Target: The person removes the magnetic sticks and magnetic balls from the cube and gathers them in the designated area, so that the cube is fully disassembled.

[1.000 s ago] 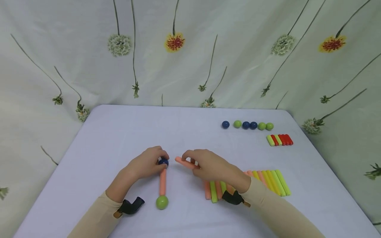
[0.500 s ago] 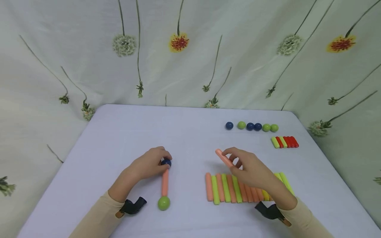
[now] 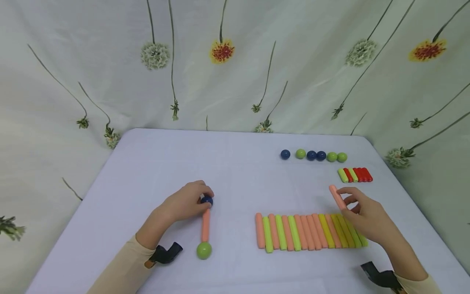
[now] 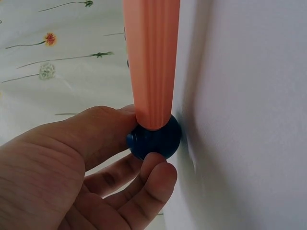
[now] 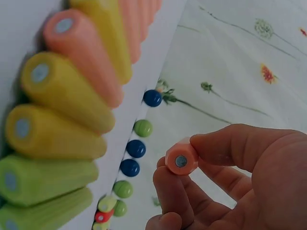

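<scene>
My left hand (image 3: 187, 201) pinches a dark blue ball (image 4: 156, 141) between thumb and fingers. One end of a salmon magnetic rod (image 3: 205, 225) meets this ball, and a green ball (image 3: 204, 250) sits at the rod's near end. Over on the right, my right hand (image 3: 369, 215) holds a second salmon rod (image 3: 337, 197) between thumb and fingertips, tilted and raised above the right end of the rod row. A round metal disc shows in that rod's end (image 5: 181, 161) in the right wrist view.
A row of salmon, lime and yellow rods (image 3: 299, 232) lies side by side at centre right. Behind it are several blue and green balls (image 3: 311, 155) in a line and a group of short red and lime rods (image 3: 355, 175). A flowered cloth (image 3: 238, 90) hangs behind the table.
My right hand has carried its salmon rod rightward, from near the left hand to over the row's right end, uncovering the row. The left hand stays on the blue ball.
</scene>
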### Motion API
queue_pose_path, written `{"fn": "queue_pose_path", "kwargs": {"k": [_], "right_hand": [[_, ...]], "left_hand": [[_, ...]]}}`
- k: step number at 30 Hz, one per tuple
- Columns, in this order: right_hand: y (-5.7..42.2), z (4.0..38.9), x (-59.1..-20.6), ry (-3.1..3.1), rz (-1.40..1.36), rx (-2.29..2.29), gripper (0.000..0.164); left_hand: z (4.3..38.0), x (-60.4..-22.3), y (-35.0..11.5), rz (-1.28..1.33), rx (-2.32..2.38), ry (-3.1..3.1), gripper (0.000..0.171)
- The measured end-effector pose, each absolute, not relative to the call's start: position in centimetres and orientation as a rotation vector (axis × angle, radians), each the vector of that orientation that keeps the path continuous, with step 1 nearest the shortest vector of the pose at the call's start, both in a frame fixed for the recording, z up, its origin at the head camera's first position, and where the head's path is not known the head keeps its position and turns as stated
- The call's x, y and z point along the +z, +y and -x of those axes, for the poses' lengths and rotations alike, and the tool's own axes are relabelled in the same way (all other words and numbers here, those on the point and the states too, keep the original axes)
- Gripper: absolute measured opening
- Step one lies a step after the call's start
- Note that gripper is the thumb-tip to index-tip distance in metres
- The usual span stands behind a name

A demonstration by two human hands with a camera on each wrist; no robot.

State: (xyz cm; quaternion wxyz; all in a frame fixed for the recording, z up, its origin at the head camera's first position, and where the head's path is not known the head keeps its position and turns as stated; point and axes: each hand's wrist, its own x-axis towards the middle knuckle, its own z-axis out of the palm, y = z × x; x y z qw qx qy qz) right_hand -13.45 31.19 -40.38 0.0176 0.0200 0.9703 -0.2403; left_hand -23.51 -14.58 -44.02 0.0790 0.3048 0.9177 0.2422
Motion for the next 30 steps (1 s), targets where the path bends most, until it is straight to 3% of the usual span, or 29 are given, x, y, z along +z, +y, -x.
{"fn": "queue_pose_path", "kwargs": {"k": [12,17,30], "right_hand": [[37.1,11.2,-42.9,2.836,-0.299,-0.635,0.05],[37.5,10.8,-43.1,2.783,-0.277,-0.648,0.043],[35.5,11.8,-41.9,2.938,-0.186,-0.565,0.041]], "left_hand": [[23.7,-44.2,-14.9,-0.906,0.736,2.731,0.023],[23.5,-43.9,-14.7,-0.879,0.762,2.737,0.026],[19.9,-43.9,-14.2,-0.22,0.817,2.847,0.044]]}}
